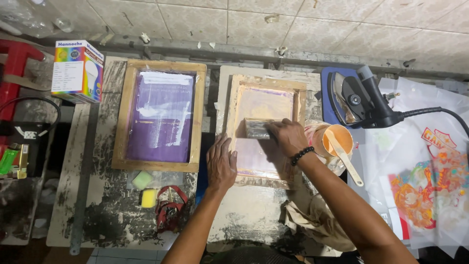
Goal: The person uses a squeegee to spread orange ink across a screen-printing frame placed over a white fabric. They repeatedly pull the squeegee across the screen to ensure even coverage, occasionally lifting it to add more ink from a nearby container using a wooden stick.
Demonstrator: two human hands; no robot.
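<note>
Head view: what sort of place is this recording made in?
Probably a small screen-printing workshop. Two wooden-framed mesh screens lie on an ink-stained bench: a purple-coated one and a paler one, where the right hand holds a squeegee. A cup of orange ink stands beside it.

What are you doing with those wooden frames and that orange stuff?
A person is working at a paint-stained table. The right hand grips a squeegee inside the middle wooden screen frame, while the left hand lies flat on that frame's left edge. A second frame with a purple screen lies to the left, untouched. Beside the right wrist stands a cup of orange paint with a stick in it, and behind it a clothes iron.
</note>
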